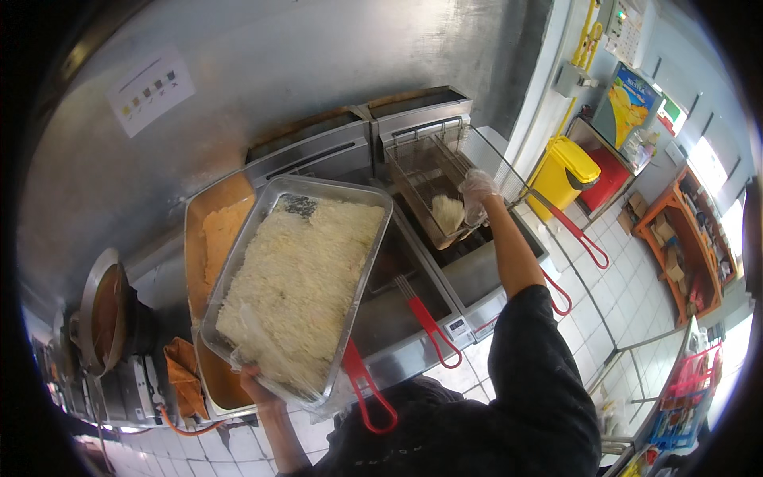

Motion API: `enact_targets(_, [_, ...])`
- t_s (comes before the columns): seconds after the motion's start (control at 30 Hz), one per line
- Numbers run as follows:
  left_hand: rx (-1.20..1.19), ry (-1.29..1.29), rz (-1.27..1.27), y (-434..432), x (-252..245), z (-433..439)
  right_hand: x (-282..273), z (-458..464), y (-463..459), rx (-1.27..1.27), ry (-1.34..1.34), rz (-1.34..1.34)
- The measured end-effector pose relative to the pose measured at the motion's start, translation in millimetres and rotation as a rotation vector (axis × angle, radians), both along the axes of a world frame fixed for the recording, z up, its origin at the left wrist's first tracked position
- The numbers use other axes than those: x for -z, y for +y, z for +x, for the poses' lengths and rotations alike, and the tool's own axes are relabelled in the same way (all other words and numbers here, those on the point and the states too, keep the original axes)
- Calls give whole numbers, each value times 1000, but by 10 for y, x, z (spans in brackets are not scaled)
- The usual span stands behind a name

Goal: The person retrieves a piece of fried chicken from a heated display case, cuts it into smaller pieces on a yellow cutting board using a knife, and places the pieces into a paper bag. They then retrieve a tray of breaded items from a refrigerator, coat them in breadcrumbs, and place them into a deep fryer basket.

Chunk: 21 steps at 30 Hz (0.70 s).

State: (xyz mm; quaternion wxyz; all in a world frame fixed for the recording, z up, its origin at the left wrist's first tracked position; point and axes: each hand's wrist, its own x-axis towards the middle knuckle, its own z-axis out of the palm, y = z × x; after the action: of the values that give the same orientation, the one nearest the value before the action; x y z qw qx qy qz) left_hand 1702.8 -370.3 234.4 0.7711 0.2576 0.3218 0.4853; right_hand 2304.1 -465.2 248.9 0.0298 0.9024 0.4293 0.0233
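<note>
My left hand grips the lower left edge of a rectangular metal tray, which is tilted over the fryer. Pale, crumbly breaded food fills most of it, with a bare patch near the far edge. Clear plastic film lies over the near end. In a clear plastic glove, my right hand reaches down into a wire fryer basket. A pale coated piece of food is right beside its fingers; I cannot tell whether they hold it. The basket's red handle points right.
Left of the tray stands a deep metal pan with orange crumbs. A pot and an orange cloth are further left. Red basket handles jut over the fryer's front. A yellow bin stands on the tiled floor at right.
</note>
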Motion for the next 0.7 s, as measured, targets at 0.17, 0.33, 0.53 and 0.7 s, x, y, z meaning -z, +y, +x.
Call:
enact_targets(0.17, [27,11,21,-49,-27,1,-902,-684,558,-327,-106,482])
enact_targets(0.33, [44,12,63,-127,-145,59,-1292,-2000,940,-1120,-204,455])
enact_targets(0.53, [59,-66,45,-267,-207,60,-1296,-2406,1127,-919,152,-33])
enact_targets(0.7, [38,12,54,-268,-199,-19,-1304,-2263,1186,-975,-22,-147])
